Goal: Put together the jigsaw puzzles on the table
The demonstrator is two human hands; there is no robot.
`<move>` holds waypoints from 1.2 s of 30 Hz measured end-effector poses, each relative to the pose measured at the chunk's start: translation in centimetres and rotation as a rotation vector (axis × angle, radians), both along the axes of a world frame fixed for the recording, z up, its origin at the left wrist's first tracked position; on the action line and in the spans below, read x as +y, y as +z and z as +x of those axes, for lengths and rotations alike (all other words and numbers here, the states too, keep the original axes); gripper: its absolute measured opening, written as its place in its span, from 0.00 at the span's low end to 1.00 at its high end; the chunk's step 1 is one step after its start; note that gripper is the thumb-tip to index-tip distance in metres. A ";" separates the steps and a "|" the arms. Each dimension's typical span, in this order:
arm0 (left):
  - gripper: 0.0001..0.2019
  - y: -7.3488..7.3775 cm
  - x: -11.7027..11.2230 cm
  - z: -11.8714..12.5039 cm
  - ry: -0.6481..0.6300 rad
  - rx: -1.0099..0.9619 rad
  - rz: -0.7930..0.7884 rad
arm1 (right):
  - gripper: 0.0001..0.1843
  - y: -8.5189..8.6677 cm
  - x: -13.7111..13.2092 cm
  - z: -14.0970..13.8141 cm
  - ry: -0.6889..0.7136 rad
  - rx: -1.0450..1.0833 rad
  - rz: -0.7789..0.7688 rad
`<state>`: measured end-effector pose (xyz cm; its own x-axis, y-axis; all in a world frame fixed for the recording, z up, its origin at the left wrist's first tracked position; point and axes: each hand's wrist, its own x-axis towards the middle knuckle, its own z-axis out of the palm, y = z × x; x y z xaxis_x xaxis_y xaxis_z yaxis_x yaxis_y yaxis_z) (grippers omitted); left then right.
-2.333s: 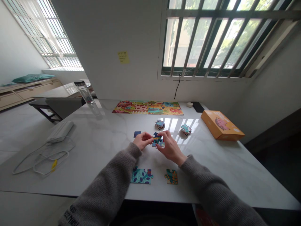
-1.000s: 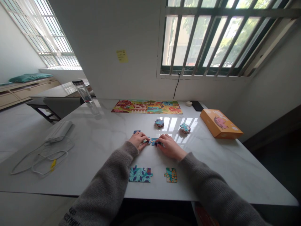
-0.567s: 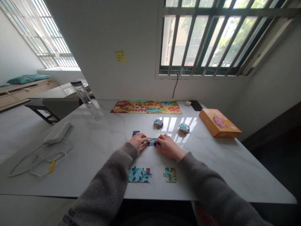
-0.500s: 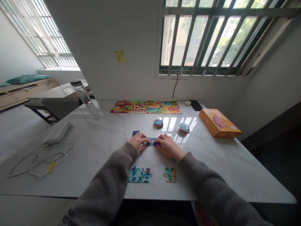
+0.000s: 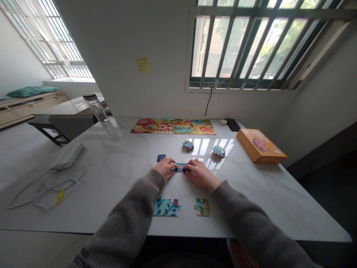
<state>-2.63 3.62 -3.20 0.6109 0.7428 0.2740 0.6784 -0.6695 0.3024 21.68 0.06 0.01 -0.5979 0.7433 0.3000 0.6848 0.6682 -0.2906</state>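
Both of my hands grip blue puzzle pieces [image 5: 181,167] lying on the white table, one hand at each end. My left hand [image 5: 166,167] has its fingers closed over the left end, and my right hand [image 5: 198,172] pinches the right end. Fingers hide much of these pieces, so I cannot tell whether they interlock. A dark blue puzzle piece [image 5: 161,158] lies just beyond my left hand. Nearer to me are a teal joined section with purple leaves [image 5: 166,207] and a single teal and orange piece [image 5: 202,207].
Two stacks of puzzle pieces, a left stack [image 5: 188,146] and a right stack [image 5: 218,151], stand beyond my hands. A colourful picture strip [image 5: 173,126] lies along the wall. An orange box [image 5: 260,146] sits at right, a bottle [image 5: 97,108] and a white cabled device [image 5: 67,157] at left.
My left hand has shifted very slightly, and more of the dark blue piece beyond it shows. My right hand stays in place on the blue pieces.
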 end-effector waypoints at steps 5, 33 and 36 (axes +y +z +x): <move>0.11 0.3 -0.1 0.3 0.007 -0.011 -0.003 | 0.13 0.0 0.3 0.3 0.023 0.027 -0.016; 0.15 0.7 -0.4 0.5 0.077 0.025 -0.034 | 0.15 1.6 10.4 -0.2 -0.389 -0.117 0.009; 0.15 0.6 -0.4 0.4 0.071 0.027 -0.031 | 0.24 2.1 10.2 -0.3 -0.410 -0.104 0.020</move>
<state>-2.20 3.25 -2.57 0.5637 0.7921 0.2343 0.7318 -0.6104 0.3031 21.41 10.29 2.09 -0.2819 0.9206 0.2703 0.9200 0.3393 -0.1962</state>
